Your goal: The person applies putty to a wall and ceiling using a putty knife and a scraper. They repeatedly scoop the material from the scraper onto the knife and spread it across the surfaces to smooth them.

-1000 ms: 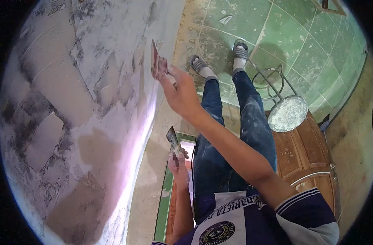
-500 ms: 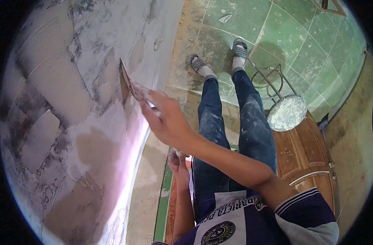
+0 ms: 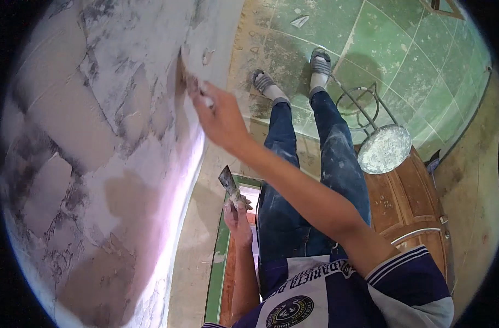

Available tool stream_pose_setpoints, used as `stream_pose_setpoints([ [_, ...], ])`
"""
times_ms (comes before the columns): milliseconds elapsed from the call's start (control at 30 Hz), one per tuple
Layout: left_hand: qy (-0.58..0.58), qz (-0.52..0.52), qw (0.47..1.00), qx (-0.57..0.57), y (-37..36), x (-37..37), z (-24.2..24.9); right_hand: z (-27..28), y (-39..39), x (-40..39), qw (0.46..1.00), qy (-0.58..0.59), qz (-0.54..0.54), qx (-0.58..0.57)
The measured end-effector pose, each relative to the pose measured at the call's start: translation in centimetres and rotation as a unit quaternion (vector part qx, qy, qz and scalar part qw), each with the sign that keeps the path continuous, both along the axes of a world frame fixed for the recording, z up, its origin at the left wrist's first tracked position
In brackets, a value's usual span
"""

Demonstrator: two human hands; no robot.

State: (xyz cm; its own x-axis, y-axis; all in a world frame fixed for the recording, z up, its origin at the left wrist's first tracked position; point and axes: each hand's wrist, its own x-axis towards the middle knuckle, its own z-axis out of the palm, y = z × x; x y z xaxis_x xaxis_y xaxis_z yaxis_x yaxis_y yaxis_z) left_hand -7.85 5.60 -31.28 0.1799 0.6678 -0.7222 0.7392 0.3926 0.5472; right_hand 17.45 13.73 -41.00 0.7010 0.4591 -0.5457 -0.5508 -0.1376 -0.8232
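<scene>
My right hand [image 3: 221, 117] is closed around a wide putty knife [image 3: 181, 71], its thin blade edge-on against the plastered wall [image 3: 118, 147]. Motion smears the fingers and the tool slightly. Lower down, my left hand [image 3: 239, 221] grips the handle of a smaller putty knife [image 3: 227, 181] with its dark blade pointing up, apart from the wall. Smooth pale filler covers part of the wall, beside rough grey patches and ridges.
A round stool [image 3: 385, 148] with a white-spattered seat stands to the right of my legs. Beneath it lies a brown wooden door panel [image 3: 405, 205]. Dusty green tiles [image 3: 315, 27] cover the surface under my sandals. A green frame [image 3: 219, 257] runs near my left arm.
My right hand has moved the wide putty knife up and slightly right along the wall. The smaller putty knife in my left hand now shows past my right forearm, which hid it earlier.
</scene>
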Motion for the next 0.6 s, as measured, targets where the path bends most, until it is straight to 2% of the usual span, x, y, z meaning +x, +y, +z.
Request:
stream_pose_setpoints([
  [133,-0.008,0.029,0.999,-0.023,-0.2,-0.3,0.1,0.9,-3.3,-2.0,0.995,0.03,-0.031,0.087],
  [233,0.007,0.024,1.0,-0.018,-0.2,-0.3,-0.4,-4.6,-5.0,-3.1,0.994,0.024,-0.036,0.095],
  [300,0.008,0.031,0.999,-0.001,0.0,0.2,-0.8,-10.9,-4.1,-3.7,0.993,-0.04,-0.11,0.018],
  [367,0.008,0.063,0.998,-0.003,0.0,0.8,-1.1,-13.7,-3.6,-1.8,0.996,0.064,-0.066,-0.017],
  [400,0.005,0.097,0.995,-0.006,0.2,0.9,-1.3,-15.4,-2.7,-1.6,0.995,0.069,-0.067,-0.016],
  [433,-0.019,0.082,0.996,-0.009,0.5,1.0,-1.5,-17.1,-1.6,-1.9,0.994,0.068,-0.077,-0.034],
  [533,-0.036,0.081,0.996,-0.002,1.0,0.5,-2.0,-20.3,1.0,-1.6,0.993,0.064,-0.085,-0.047],
  [600,-0.029,0.088,0.996,-0.004,1.4,0.1,-2.0,-20.0,2.0,-1.5,0.994,0.058,-0.083,-0.043],
])
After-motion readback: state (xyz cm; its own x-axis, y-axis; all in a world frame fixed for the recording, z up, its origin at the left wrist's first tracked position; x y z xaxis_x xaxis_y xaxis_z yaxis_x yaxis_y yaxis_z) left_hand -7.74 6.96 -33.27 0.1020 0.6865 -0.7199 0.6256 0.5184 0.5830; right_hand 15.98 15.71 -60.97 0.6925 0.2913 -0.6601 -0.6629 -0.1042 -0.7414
